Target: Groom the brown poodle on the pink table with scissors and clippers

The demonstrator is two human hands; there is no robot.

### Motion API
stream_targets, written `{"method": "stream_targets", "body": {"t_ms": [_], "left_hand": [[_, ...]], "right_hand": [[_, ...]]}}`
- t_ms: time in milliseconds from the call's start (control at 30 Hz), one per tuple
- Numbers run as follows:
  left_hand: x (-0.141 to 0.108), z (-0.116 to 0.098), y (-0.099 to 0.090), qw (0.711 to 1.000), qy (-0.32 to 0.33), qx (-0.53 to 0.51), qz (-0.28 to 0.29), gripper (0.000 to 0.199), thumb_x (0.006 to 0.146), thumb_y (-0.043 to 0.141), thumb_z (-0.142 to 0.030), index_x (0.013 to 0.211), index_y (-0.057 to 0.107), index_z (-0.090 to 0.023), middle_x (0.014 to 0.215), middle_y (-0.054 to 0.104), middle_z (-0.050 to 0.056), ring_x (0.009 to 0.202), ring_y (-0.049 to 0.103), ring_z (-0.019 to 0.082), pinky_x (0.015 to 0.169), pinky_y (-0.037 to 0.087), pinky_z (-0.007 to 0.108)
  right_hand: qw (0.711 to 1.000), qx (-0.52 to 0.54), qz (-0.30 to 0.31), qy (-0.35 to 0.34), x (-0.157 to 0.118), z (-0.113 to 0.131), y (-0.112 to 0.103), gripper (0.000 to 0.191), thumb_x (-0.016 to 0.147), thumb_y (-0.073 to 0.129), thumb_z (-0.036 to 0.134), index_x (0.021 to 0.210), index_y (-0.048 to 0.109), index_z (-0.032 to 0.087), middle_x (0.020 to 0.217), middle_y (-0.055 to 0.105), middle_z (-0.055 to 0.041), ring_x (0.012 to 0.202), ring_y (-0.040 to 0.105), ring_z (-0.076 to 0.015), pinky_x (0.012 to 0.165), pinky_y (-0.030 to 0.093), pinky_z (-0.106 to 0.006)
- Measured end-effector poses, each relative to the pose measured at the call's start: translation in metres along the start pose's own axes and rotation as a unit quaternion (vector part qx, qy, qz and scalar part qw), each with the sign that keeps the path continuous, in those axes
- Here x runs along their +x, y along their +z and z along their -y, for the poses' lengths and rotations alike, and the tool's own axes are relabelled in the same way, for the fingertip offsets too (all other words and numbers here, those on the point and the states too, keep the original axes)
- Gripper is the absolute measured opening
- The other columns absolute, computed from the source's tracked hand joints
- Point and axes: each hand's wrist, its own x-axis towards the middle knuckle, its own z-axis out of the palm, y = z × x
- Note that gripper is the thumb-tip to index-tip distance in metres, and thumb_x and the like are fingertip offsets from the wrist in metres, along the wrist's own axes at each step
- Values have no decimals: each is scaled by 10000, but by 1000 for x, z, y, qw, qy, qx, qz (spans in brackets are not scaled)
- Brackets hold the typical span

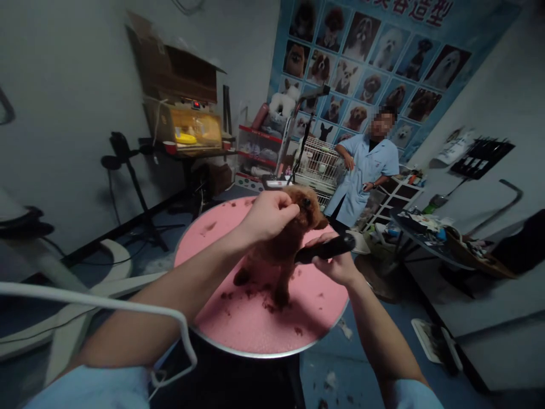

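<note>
My left hand [268, 215] is closed on the head of the brown dog [286, 244], which stands mid round pink worktop [255, 329]. My right hand [336, 262] grips black clippers [326, 249] at the dog's chest. Fur clumps [247, 295] lie round its paws. A person in a blue coat [361, 176] stands behind.
</note>
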Motion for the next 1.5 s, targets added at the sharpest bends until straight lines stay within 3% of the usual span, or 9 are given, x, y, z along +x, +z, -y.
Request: {"method": "stream_targets", "body": {"t_ms": [133, 367, 567, 733, 933, 1100, 1267, 1400, 1500], "left_hand": [[-1, 0, 0, 1000, 4, 4, -7, 236, 661, 541, -271, 471, 445, -168, 464, 392, -53, 464, 341, 70, 448, 248, 212], [-1, -1, 0, 1000, -2, 11, 7, 228, 657, 560, -301, 493, 481, -163, 477, 410, -46, 473, 357, 77, 452, 273, 210], [-3, -9, 0, 999, -37, 33, 12, 201, 645, 572, -282, 506, 482, -167, 495, 421, -37, 497, 371, 84, 472, 288, 209], [-2, -12, -3, 997, -47, 58, 4, 198, 646, 579, -310, 521, 492, -183, 497, 423, -34, 495, 364, 99, 457, 279, 217], [-2, -17, -5, 996, -43, 72, 19, 239, 638, 585, -313, 475, 464, -188, 458, 386, -39, 468, 329, 96, 444, 266, 223], [2, -15, -3, 996, -23, 82, 30, 220, 641, 579, -323, 494, 492, -184, 476, 426, -35, 486, 365, 101, 461, 292, 219], [9, -14, 1, 994, 14, 84, 70, 225, 641, 568, -311, 478, 483, -181, 475, 442, -29, 485, 384, 101, 470, 294, 225], [16, -18, 7, 988, 52, 99, 108, 204, 653, 538, -271, 474, 504, -180, 453, 444, -24, 459, 373, 104, 450, 259, 242], [23, -18, 12, 979, 74, 109, 154, 181, 651, 520, -250, 485, 529, -179, 462, 479, -16, 461, 401, 111, 448, 254, 249]], "right_hand": [[994, 15, -102, -43, 14, 1, -2, 317, 806, 664, 408, 1020, 472, 275, 972, 647, -46, 899, 636, -220, 815, 524, -427], [997, -4, 43, 67, -12, -8, 15, 276, 756, 694, 388, 929, 545, 233, 877, 660, -50, 777, 643, -203, 656, 538, -334], [989, 47, -137, 37, 11, 2, 0, 396, 720, 700, 498, 951, 507, 240, 960, 656, -50, 918, 635, -214, 831, 524, -392], [993, 59, 11, 102, 11, 0, -10, 416, 638, 766, 472, 869, 524, 223, 914, 672, -45, 872, 653, -213, 781, 546, -383], [995, 75, -70, 18, 18, -4, -15, 349, 712, 716, 435, 927, 543, 221, 981, 674, -71, 1049, 622, -238, 879, 522, -421], [991, 87, 13, 103, 16, -8, -14, 344, 648, 753, 356, 876, 551, 196, 895, 681, -41, 795, 664, -188, 698, 563, -337], [976, 96, -162, 106, 0, 4, 0, 401, 713, 711, 481, 960, 548, 211, 959, 689, -52, 796, 664, -186, 686, 567, -328], [972, 2, -178, 152, -15, 28, 30, 428, 639, 794, 446, 922, 584, 204, 887, 678, -32, 730, 650, -188, 636, 563, -312], [956, -20, -259, 135, -22, 45, 51, 317, 765, 697, 398, 990, 556, 224, 923, 672, -49, 692, 643, -179, 579, 566, -312]]}}
